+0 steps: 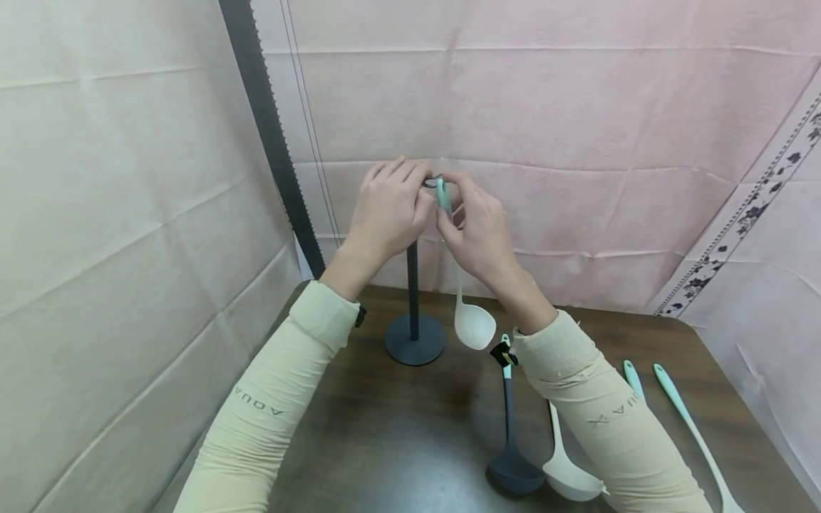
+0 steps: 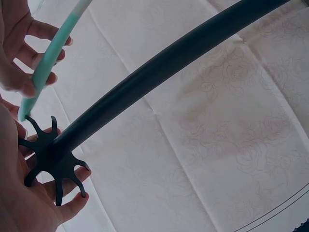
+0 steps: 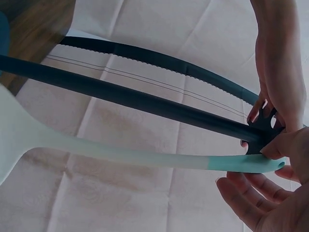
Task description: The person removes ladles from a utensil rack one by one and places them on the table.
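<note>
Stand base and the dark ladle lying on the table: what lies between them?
Head view: only bare wooden table between the stand base and dark ladle; the white ladle hangs off to one side.

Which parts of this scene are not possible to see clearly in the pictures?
- Head view: the hooked top of the stand is hidden behind the left hand and right hand.
- Head view: the right sleeve covers part of the white ladle and the handle of a utensil beside it.
- Left wrist view: whether the ladle handle already sits on a hook cannot be told.
- Right wrist view: the ladle bowl is cut off by the left edge.
</note>
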A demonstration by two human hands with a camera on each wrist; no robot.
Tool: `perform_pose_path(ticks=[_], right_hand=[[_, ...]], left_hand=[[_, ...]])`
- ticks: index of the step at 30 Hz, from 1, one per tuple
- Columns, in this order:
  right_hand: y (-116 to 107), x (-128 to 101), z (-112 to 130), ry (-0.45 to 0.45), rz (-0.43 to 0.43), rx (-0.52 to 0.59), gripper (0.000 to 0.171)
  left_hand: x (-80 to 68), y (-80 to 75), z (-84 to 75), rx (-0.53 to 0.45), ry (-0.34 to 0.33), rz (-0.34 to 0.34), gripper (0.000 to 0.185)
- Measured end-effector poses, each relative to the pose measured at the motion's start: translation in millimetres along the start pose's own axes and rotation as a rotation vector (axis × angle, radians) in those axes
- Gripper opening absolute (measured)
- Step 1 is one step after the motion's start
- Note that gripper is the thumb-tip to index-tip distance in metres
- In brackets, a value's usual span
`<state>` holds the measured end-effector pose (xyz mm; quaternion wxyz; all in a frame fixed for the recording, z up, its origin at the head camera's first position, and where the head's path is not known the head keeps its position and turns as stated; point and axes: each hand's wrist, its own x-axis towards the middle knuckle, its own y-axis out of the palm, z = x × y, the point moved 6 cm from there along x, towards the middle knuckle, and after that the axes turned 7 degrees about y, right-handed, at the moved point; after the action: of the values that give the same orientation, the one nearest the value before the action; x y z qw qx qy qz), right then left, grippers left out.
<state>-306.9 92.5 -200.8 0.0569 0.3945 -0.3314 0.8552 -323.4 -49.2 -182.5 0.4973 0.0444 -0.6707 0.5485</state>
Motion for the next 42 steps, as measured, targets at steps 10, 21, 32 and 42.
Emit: perform_pose_path(ticks=[10,21,32,42], right_hand=[[-6,-3,-2,0.023,-0.011,-0.002,0.042],[-6,-4,-2,0.017,-0.022,0.012,0.043],[-10,-4,-5,-0.015,-0.076,0.001,0.042],[-15,-6,-7,-0.039,-0.125,0.019,0.041]], left_hand=[[-2.1,-1.6,4.7,0.005,-0.018,-0.010,0.043],[-3.3,0.3,5.7,-0.006,-0.015,-0.023,0.045],[-1.8,-0.9,6.8,-0.015,-0.017,-0.021,0.046],[-2.7,-0.7,8.0,-0.009,-0.019,-0.022,0.046]])
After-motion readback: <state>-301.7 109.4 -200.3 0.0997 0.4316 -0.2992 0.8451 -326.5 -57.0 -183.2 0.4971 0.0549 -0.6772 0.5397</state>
